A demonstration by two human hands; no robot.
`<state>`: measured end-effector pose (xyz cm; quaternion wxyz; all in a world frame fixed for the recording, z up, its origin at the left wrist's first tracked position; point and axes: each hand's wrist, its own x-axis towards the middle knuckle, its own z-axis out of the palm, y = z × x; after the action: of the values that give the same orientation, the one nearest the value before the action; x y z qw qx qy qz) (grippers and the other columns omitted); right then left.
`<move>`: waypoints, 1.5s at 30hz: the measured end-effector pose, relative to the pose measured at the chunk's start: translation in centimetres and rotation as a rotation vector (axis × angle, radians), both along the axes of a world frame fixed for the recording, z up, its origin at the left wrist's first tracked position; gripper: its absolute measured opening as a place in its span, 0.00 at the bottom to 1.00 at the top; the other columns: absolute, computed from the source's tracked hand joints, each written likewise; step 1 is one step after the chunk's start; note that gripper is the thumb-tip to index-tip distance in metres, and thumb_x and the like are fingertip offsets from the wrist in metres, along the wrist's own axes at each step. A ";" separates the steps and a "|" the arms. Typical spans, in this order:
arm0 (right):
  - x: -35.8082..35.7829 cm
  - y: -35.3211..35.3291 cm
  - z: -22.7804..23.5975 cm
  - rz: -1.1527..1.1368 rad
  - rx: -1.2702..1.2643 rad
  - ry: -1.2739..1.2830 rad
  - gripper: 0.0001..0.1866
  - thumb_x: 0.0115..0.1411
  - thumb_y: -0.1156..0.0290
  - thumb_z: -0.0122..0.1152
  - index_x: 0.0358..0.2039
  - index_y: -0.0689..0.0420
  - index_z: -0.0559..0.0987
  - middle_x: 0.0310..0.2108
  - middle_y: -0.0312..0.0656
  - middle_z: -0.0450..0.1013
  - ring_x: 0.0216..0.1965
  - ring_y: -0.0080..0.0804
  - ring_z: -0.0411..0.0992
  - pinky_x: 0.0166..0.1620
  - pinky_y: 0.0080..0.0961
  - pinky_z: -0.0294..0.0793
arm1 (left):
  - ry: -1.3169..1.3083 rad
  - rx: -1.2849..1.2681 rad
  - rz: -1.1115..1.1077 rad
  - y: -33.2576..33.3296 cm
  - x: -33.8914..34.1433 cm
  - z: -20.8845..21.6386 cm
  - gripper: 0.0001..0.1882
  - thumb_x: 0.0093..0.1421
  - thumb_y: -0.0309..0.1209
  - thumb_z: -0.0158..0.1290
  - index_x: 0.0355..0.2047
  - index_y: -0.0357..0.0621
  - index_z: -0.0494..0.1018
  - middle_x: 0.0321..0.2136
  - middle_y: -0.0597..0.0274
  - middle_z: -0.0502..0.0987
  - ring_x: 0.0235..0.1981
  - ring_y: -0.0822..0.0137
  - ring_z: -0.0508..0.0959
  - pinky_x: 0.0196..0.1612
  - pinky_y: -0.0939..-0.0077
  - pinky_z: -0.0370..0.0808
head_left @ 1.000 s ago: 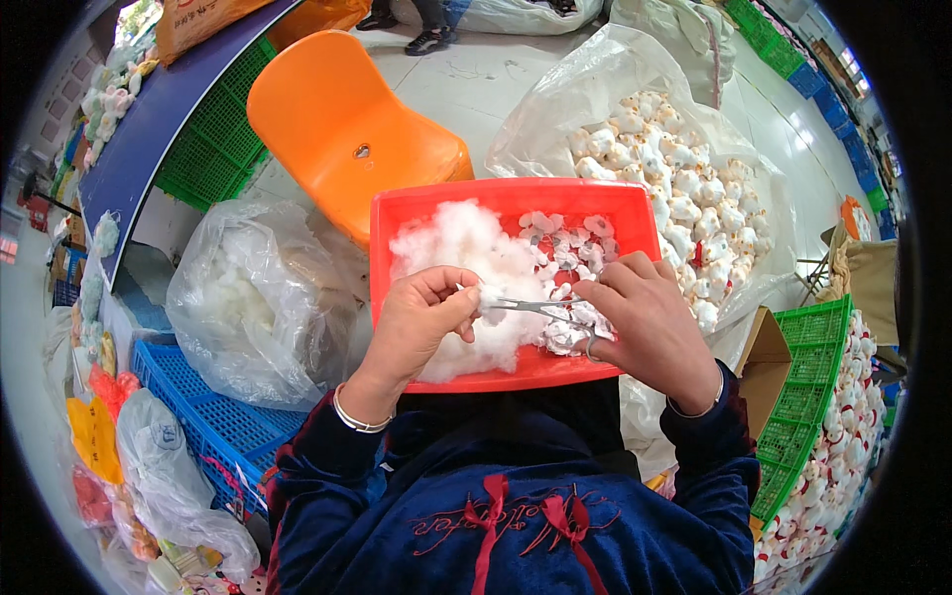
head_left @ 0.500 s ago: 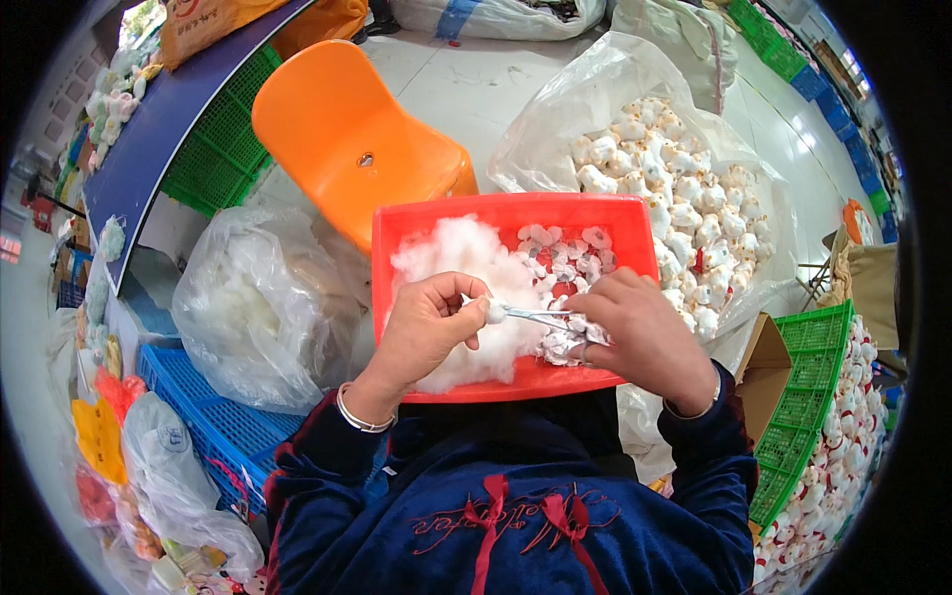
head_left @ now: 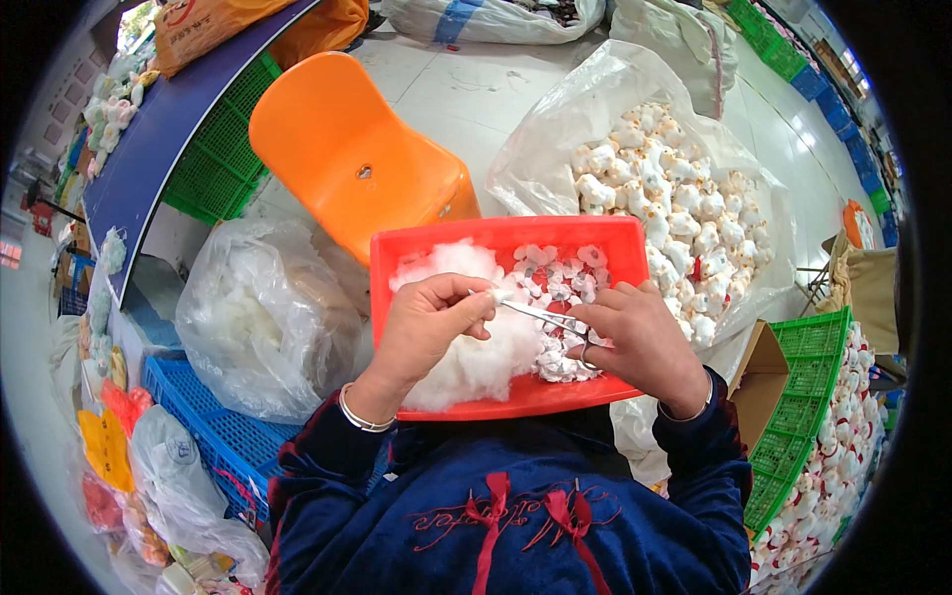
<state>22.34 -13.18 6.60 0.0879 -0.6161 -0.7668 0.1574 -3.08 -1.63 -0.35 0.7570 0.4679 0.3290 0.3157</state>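
A: Head view. Left hand?
B: Left hand point(head_left: 436, 317) is over the red tray point(head_left: 535, 399), left part. Fingers pinch a small white piece point(head_left: 499, 295), thumb against forefinger. Piece sits above the tray, between the hands.
A: Right hand?
B: Right hand point(head_left: 640, 332), over the tray's right part. Fingers curled on the handles of a scissor-handled metal tool point(head_left: 545, 315). Tool points left, tip at the white piece. One handle ring shows under the hand; can't tell which fingers are in the rings.
A: Tip gripping the piece?
B: Can't tell, too small.
A: Tray contents?
B: Fluffy white stuffing point(head_left: 461, 372) on the left, a scatter of small white scraps point(head_left: 570, 288) on the right.
A: Around it?
B: Orange chair point(head_left: 367, 174) beyond the tray, to its left. Clear bag of stuffing point(head_left: 263, 327) left of the tray, beside a blue crate point(head_left: 213, 412). Open plastic bag of white stuffed shapes point(head_left: 684, 213) beyond the tray, to its right. Green crate point(head_left: 798, 426) lower right. Blue worktop point(head_left: 169, 124) upper left, orange sack point(head_left: 213, 30) on it.
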 end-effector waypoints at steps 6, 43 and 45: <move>-0.2 1.1 0.8 0.031 -0.007 -0.007 0.23 0.51 0.62 0.75 0.48 0.52 0.82 0.38 0.40 0.76 0.45 0.41 0.73 0.46 0.39 0.68 | 0.114 0.083 -0.099 0.6 0.0 0.5 0.09 0.67 0.26 0.60 0.44 0.34 0.80 0.33 0.62 0.82 0.31 0.77 0.80 0.33 0.81 0.81; 0.9 0.8 3.1 -0.052 0.107 0.113 0.27 0.49 0.63 0.77 0.51 0.53 0.81 0.43 0.41 0.75 0.49 0.44 0.71 0.53 0.40 0.68 | 0.338 0.372 -0.093 0.6 0.5 2.8 0.11 0.64 0.22 0.60 0.47 0.36 0.81 0.32 0.67 0.81 0.30 0.80 0.78 0.34 0.84 0.76; 0.4 1.2 3.2 -0.024 0.154 0.078 0.26 0.49 0.63 0.76 0.50 0.52 0.82 0.42 0.40 0.75 0.48 0.43 0.71 0.53 0.39 0.68 | 0.392 0.523 -0.082 0.4 0.7 3.1 0.12 0.63 0.21 0.60 0.47 0.36 0.80 0.32 0.68 0.80 0.30 0.81 0.77 0.34 0.85 0.74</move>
<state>22.76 -12.02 9.76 0.1665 -0.6100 -0.7652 0.1209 -2.34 -1.20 2.75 0.5455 0.7111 0.3573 0.2628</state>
